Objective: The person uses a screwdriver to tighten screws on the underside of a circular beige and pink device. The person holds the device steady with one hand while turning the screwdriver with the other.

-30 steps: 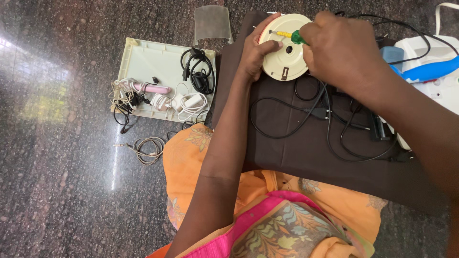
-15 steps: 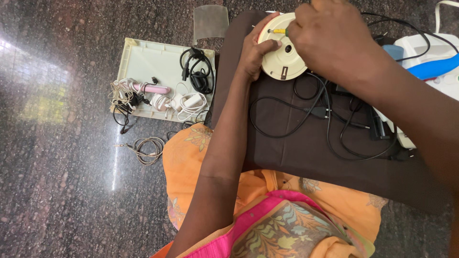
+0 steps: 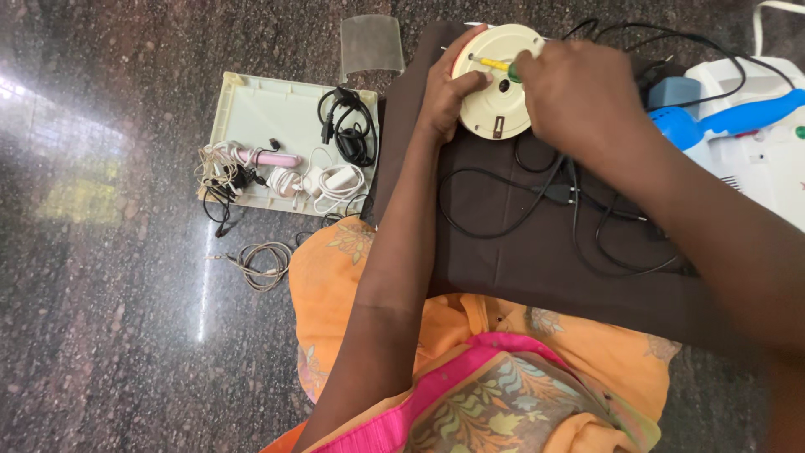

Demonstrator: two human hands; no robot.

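I judge the work mid-step: my right hand has its fingers closed round the green handle of a small yellow-shafted screwdriver, tip set in the face of the cream round plastic housing; the housing is not yet opened. My left hand steadies that smooth disc, fingers curled at its rim, thumb on its face. Beneath the fingers lies matte brown cloth with glossy black cables; left of them, a pale plastic tray.
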